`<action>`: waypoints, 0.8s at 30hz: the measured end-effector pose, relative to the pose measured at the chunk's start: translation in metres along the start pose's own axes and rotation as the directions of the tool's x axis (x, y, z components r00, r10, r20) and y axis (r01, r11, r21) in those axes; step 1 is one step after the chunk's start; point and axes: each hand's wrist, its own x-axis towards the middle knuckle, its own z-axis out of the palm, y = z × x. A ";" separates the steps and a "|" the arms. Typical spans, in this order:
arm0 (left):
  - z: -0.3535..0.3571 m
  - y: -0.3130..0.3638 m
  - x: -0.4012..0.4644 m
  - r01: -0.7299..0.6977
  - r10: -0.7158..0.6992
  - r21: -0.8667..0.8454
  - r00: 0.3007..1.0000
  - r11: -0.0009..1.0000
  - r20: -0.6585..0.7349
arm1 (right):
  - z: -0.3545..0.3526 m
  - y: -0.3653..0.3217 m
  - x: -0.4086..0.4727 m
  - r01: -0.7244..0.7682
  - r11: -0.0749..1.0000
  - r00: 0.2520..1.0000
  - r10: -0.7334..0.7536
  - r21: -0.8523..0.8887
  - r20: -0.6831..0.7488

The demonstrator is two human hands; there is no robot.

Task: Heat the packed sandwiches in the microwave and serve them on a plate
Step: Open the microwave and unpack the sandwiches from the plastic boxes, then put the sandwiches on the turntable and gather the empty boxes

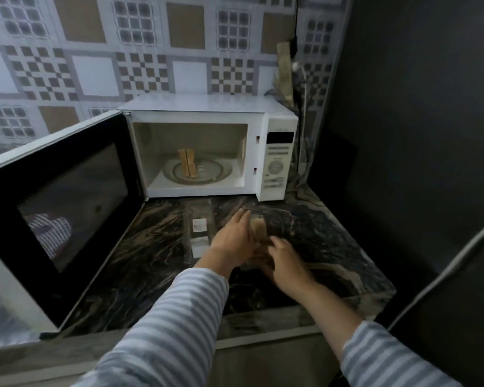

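Dark marbled counter (157,241) bears the open microwave (207,146) and perhaps 1 clear wrapper (199,229).

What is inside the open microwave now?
Inside the microwave, a sandwich stands upright on the turntable. The cavity's top is hidden from this angle.

The microwave (207,146) stands at the back of the counter (151,247), against the tiled wall (95,51), with its control panel (275,163) on the right side. Its door (59,213) swings out to the left, over the counter's left part. Inside, on the turntable (215,171), 1 sandwich (187,164) stands upright — left of centre. In front of the microwave an empty package (199,230) lies on the counter. Just right of it, the left hand (231,241) and right hand (285,263) meet around a second sandwich (259,227), near the counter's middle. Cables (302,121) hang in the corner behind the microwave — on its right.
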 end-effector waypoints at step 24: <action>0.076 -0.007 -0.009 -0.024 0.025 0.059 1.000 0.998 -0.015 | -0.002 0.091 0.021 0.530 0.847 0.840 -0.516 0.048 -0.166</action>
